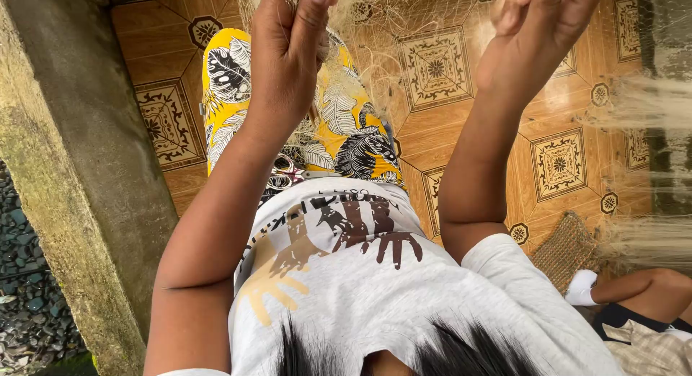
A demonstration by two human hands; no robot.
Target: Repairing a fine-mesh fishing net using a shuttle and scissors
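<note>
Above the lap, left hand (pixel 288 37) and right hand (pixel 537 26) pinch fine netting (pixel 382 15).

The shorts (pixel 339 124) are bright yellow with black-and-white leaf prints. The shirt (pixel 404 289) is pale grey, printed with brown, tan and yellow handprints. The floor (pixel 476 124) is orange-brown tile with dark ornamental medallions. The fishing net (pixel 404 30) is fine, pale and translucent. The concrete ledge (pixel 72 167) is grey, tinged mossy green.

Fine net (pixel 404 15) draped over the lap between left hand (pixel 288 37) and right hand (pixel 537 33), tiled floor (pixel 461 124) beneath, concrete ledge (pixel 65 174) at left, woven mat (pixel 569 250) lower right, beside another person's knee (pixel 649 289).
</note>
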